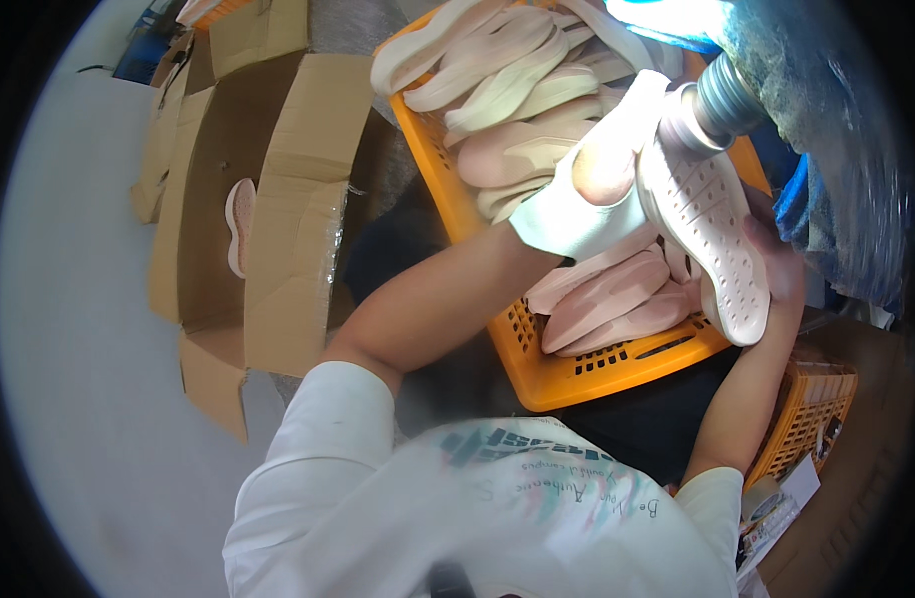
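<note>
Between two and three o'clock: shoe sole [712, 239], pale pink, foam-like, long, curved, dimpled and grooved. Clasped at sole's three-o'clock edge by right hand [776, 247]; touched at ten-o'clock edge by white-gloved left hand [595, 189], cannot tell if gripping. Gap at eleven o'clock between orange plastic crate [617, 379] and open cardboard carton [303, 199]. In crate: smooth layered soles [607, 304]. Crowding sole's eleven-o'clock end: ribbed metal cylinder [725, 100].

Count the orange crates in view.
2 clearly: a large crate of soles, upper middle; another crate, lower right. An orange edge at top left may be a third, mostly out of frame.
</note>
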The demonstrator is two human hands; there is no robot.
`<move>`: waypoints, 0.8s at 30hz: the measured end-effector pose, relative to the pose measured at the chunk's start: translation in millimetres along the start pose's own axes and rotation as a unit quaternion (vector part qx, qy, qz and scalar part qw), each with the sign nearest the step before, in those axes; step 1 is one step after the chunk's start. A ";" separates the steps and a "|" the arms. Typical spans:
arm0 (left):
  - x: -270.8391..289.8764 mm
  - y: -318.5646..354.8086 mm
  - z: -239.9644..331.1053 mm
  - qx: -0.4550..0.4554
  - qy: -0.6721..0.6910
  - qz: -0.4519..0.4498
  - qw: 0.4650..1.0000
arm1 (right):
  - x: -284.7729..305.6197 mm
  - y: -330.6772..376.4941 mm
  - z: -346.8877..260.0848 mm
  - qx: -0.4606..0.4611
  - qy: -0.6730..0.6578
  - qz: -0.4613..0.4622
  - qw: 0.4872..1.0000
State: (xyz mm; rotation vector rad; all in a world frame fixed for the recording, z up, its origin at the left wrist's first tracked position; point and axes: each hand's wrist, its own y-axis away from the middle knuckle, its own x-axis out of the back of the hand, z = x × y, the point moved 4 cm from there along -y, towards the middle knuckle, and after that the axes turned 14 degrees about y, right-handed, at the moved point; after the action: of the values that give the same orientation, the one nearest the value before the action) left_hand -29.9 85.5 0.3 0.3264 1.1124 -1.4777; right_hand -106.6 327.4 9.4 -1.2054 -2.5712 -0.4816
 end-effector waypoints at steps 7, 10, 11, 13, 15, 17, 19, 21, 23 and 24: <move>-1.7 -4.4 -5.0 0.004 0.007 0.000 1.000 | 29.0 9.4 -14.5 -0.042 0.107 0.035 0.993; -3.9 -3.2 -8.8 0.008 0.013 -0.003 1.000 | 42.3 8.2 -21.0 -0.054 0.165 0.048 0.984; -4.3 -3.2 -10.1 0.011 0.016 -0.002 1.000 | 43.5 8.7 -20.7 -0.060 0.172 0.050 0.982; -5.6 -3.2 -12.4 0.011 0.022 0.001 1.000 | 40.6 10.7 -17.5 -0.075 0.166 0.044 0.982; -6.4 -4.6 -14.1 0.010 0.025 0.003 1.000 | 30.1 14.8 -13.3 -0.085 0.121 0.035 0.988; -7.4 -6.4 -14.9 0.002 0.027 0.004 1.000 | 16.6 23.1 -12.9 -0.090 0.047 0.033 0.994; -8.5 -8.2 -15.1 -0.002 0.031 0.007 0.999 | 0.7 30.3 -17.2 -0.089 -0.042 0.044 0.994; -9.3 -9.2 -14.6 -0.007 0.034 0.018 0.999 | -16.0 34.0 -25.0 -0.077 -0.132 0.074 0.985; -10.8 -8.0 -13.9 -0.013 0.037 0.027 0.999 | -32.1 37.2 -33.0 -0.052 -0.203 0.108 0.972; -11.9 -5.9 -13.1 -0.019 0.039 0.031 0.999 | -37.9 37.5 -36.3 -0.057 -0.242 0.096 0.964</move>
State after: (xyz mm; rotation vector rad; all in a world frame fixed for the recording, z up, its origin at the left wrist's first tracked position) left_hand -37.1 102.0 5.2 0.3915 1.1818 -1.3969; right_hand -50.5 309.2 35.5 -1.7822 -2.7982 -0.3259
